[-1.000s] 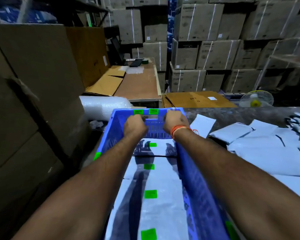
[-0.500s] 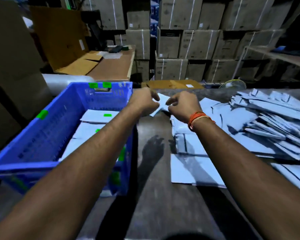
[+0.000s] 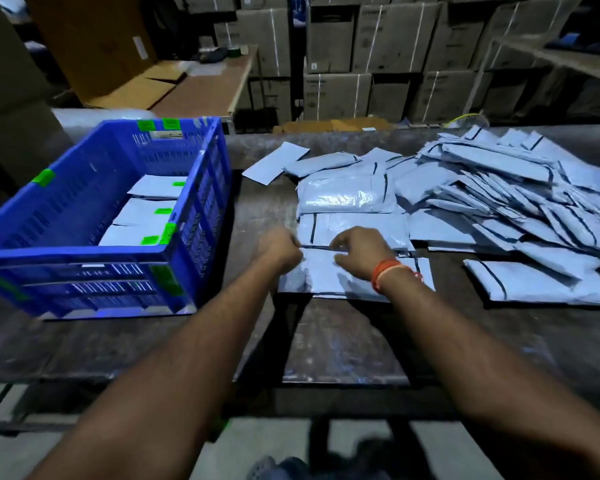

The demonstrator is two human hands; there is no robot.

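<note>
On the dark table (image 3: 326,341), my left hand (image 3: 281,249) and right hand (image 3: 357,252) pinch the nearest grey packet (image 3: 321,275). Its slippery film may slip out, I think.

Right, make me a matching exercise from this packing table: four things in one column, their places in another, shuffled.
Things:
1 blue plastic crate
2 flat grey plastic mailer nearest the person
3 orange wristband
4 white packets with green labels

Places:
A on the right wrist
B at the left end of the dark table
C inside the crate
D pinched by the left hand and right hand

Pairs: 1-B; 2-D; 3-A; 4-C
</note>
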